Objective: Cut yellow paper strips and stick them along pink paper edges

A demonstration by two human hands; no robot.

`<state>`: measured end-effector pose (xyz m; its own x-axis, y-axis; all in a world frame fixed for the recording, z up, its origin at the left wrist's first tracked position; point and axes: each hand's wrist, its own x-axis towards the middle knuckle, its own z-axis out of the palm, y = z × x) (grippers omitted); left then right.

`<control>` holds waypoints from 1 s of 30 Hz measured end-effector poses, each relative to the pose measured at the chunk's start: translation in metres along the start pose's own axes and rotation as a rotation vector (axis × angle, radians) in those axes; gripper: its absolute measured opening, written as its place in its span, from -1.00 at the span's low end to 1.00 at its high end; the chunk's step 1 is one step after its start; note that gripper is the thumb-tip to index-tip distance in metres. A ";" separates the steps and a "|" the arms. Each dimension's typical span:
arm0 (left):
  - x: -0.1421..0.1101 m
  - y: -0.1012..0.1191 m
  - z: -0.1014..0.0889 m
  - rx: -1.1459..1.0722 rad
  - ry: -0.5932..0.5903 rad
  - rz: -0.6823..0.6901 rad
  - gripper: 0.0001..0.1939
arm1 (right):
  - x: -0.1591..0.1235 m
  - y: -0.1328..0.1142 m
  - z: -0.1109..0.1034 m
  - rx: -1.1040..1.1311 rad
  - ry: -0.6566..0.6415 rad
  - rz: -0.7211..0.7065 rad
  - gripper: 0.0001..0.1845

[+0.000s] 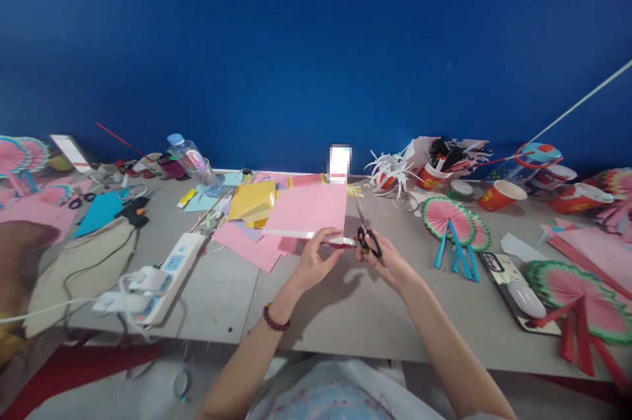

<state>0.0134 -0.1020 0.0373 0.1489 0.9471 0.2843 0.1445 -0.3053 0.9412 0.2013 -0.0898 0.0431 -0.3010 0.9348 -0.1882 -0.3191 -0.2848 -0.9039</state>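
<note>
While left hand [320,257] pinches pale strip [291,234], perhaps folded paper, right hand [389,263] grips scissors [364,228], blades toward 12 o'clock; strip at scissors' 9 o'clock, pink sheet [316,208] beyond at 10.

left hand [316,262] partly hides a pale strip [296,234] — a white shape [340,163], pixelated.

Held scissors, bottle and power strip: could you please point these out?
Held scissors [366,232]: head view, on the black handles.
Bottle [194,160]: head view, on the label.
Power strip [174,263]: head view, on a socket.
</note>
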 end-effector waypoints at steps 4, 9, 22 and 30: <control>0.001 -0.012 0.002 -0.117 0.099 -0.067 -0.71 | -0.003 0.008 -0.002 0.064 0.081 -0.074 -0.54; 0.002 -0.019 0.007 -0.180 0.167 -0.149 -0.67 | -0.024 0.021 -0.004 0.046 0.039 -0.034 -0.54; -0.002 -0.024 0.005 -0.206 0.170 -0.133 -0.54 | -0.062 0.050 0.005 0.161 -0.178 0.268 -0.48; -0.002 -0.021 0.004 -0.294 0.132 -0.172 -0.51 | -0.062 0.056 -0.002 0.291 -0.209 0.328 -0.53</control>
<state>0.0142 -0.0976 0.0157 0.0161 0.9926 0.1207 -0.1335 -0.1175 0.9841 0.2037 -0.1633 0.0035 -0.5923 0.7318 -0.3372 -0.4064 -0.6327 -0.6592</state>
